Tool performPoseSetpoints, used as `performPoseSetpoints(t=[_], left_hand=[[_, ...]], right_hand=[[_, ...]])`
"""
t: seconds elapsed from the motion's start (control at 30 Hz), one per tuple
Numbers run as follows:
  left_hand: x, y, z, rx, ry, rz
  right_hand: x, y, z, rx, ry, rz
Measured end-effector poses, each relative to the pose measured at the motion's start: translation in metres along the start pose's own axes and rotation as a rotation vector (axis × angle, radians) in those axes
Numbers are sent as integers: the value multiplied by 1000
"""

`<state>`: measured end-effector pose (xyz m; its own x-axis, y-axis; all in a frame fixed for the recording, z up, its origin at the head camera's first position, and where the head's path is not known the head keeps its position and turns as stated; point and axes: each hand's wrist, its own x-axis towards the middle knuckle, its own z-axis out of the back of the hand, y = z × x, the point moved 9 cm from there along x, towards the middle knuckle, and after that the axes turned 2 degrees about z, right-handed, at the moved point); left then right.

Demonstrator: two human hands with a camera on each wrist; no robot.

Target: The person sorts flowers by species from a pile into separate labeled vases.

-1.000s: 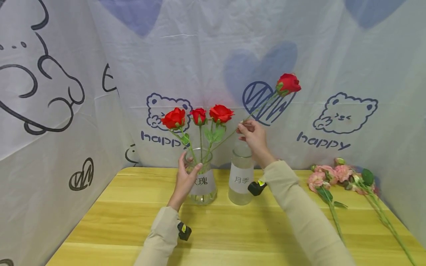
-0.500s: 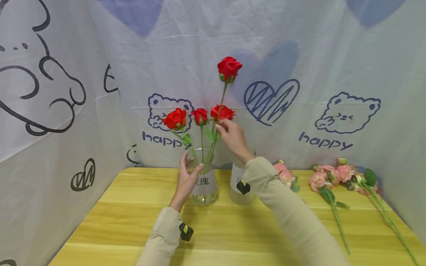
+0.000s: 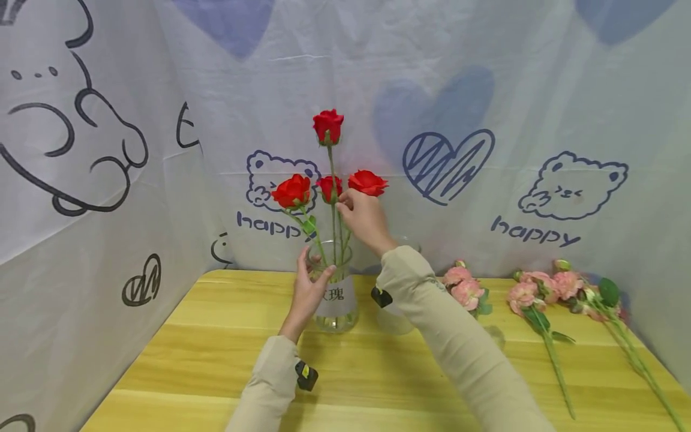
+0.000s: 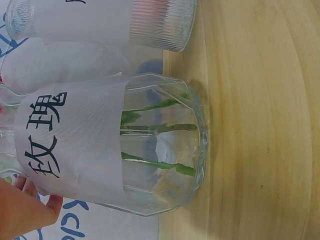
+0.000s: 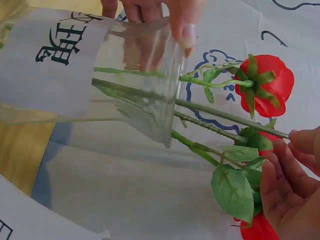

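My left hand (image 3: 310, 294) grips the neck of a clear glass vase (image 3: 336, 324) with a white label (image 4: 70, 140). In the right wrist view its thumb (image 5: 186, 32) lies at the rim. My right hand (image 3: 364, 219) pinches the stem of a red rose (image 3: 328, 127), whose head stands above the others. That stem (image 5: 225, 117) runs down through the vase mouth, its lower end hidden behind the label. Three more red roses stand in the vase: a left one (image 3: 291, 191), a middle one (image 3: 329, 189) and a right one (image 3: 368, 182). Green stems (image 4: 160, 128) show near the vase bottom.
A second labelled glass vase (image 3: 396, 323), ribbed at its base (image 4: 162, 22), stands to the right, partly behind my right forearm. Pink flowers (image 3: 467, 294) lie beyond that forearm, and more pink flowers (image 3: 522, 297) with long stems lie farther right. A printed curtain (image 3: 459, 228) hangs behind the wooden table (image 3: 205, 348).
My right hand has moved left with the rose, from beyond the second vase to over the labelled vase. The rose has swung upright and come down, its stem now in the mouth. My left hand keeps its grip.
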<state>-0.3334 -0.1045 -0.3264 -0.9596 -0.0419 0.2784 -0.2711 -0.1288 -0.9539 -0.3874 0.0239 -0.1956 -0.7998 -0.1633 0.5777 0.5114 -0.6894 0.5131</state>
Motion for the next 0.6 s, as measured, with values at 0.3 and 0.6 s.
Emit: performPoseSetpoints(t=[0.3, 0.6], left_hand=[[18, 34, 1, -4, -8, 2], [18, 37, 1, 0, -24, -6]], right_hand=[[-5, -3, 4, 62, 2, -4], [-17, -9, 14, 189, 29, 33]])
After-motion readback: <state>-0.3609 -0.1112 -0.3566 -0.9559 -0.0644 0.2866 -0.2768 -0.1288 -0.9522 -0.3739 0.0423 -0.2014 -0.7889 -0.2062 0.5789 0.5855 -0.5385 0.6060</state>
